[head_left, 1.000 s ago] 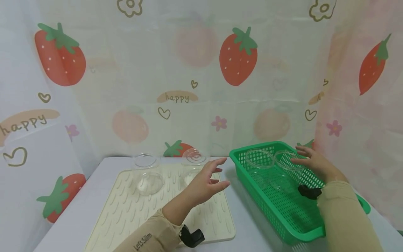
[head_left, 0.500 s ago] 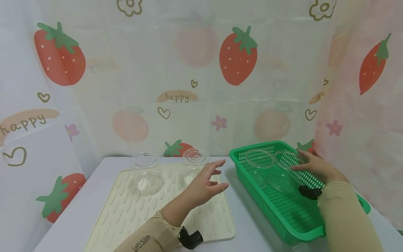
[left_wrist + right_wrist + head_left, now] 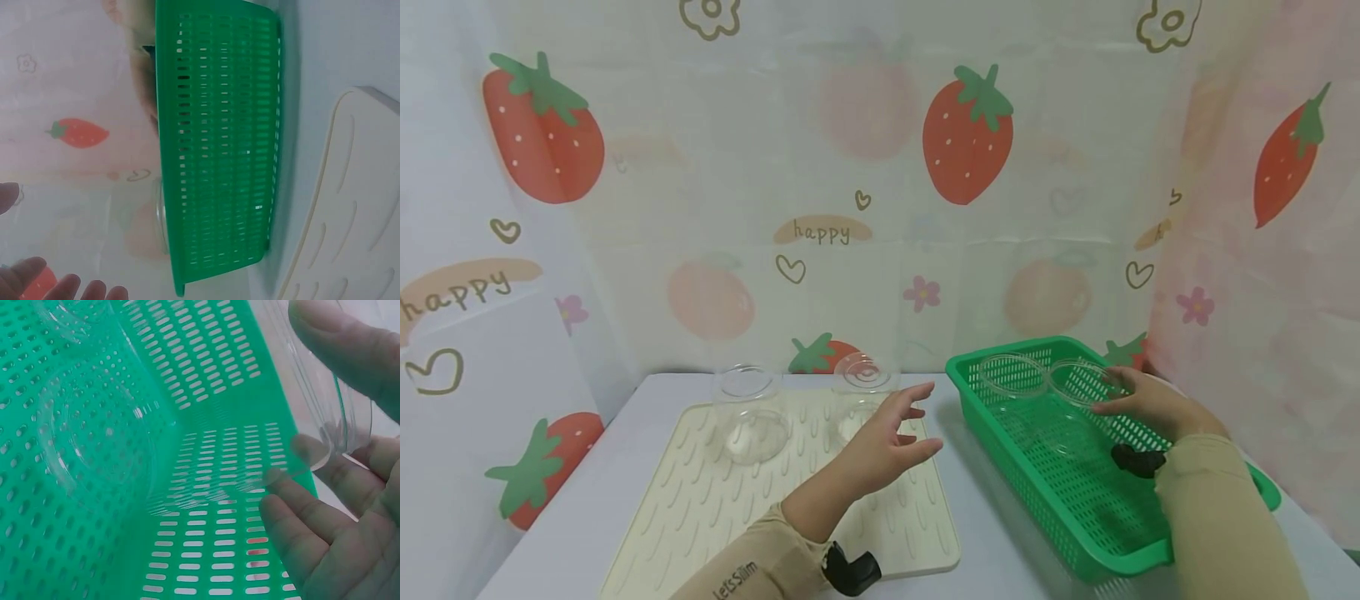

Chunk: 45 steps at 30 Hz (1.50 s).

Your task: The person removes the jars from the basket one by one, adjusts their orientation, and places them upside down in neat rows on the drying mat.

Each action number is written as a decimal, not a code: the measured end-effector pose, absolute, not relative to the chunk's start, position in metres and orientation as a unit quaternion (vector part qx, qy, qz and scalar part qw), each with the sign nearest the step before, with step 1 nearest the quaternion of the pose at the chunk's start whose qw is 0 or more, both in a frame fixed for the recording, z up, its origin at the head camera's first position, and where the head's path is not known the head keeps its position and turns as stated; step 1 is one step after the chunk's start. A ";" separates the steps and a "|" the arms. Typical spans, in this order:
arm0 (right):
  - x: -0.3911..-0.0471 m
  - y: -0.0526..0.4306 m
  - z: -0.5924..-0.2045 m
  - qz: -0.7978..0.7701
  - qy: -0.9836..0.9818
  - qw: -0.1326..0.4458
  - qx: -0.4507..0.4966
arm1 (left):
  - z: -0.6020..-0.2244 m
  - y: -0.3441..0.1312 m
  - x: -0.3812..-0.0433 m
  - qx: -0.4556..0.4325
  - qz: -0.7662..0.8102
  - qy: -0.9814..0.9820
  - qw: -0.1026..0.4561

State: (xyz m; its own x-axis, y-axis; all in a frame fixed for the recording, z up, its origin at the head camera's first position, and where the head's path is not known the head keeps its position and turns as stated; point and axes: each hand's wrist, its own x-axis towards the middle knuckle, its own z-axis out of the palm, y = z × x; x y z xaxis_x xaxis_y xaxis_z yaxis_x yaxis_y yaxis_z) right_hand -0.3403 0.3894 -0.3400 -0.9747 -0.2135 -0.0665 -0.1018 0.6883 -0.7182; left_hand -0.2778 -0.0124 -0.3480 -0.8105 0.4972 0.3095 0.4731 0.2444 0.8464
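Observation:
My right hand [image 3: 1157, 404] reaches over the far right side of a green basket [image 3: 1022, 479]. Its thumb and fingers close on the rim of a clear plastic cup [image 3: 1067, 437]; in the right wrist view the thumb lies on one side of the rim and the fingers on the other. A second clear cup [image 3: 1013, 375] stands to its left in the basket. My left hand [image 3: 876, 446] hovers over a cream ridged mat [image 3: 700, 517], its fingers spread and holding nothing. Two more clear cups, one at left [image 3: 756, 435] and one at right [image 3: 867, 373], stand on the mat, the right one partly hidden by this hand.
The mat and basket lie side by side on a white table [image 3: 992, 533], with a strip of tabletop between them. Strawberry-print curtains [image 3: 880, 250] close off the back and sides. The basket's near end has a handle [image 3: 1150, 554], partly behind the right sleeve.
My right hand has lowered to the cup rim, and its fingers have closed in on it. Both basket cups' rims have shifted slightly left. The left hand has barely moved.

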 end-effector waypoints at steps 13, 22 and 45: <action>-0.341 0.387 -0.341 -0.402 0.905 0.053 -0.126 | -0.354 -0.014 -0.282 0.318 0.537 0.781 0.005; -0.342 0.384 -0.342 -0.390 0.908 0.058 -0.140 | -0.356 -0.014 -0.281 0.313 0.542 0.780 0.011; -0.342 0.380 -0.343 -0.403 0.901 0.072 -0.143 | -0.357 -0.015 -0.281 0.315 0.531 0.786 0.005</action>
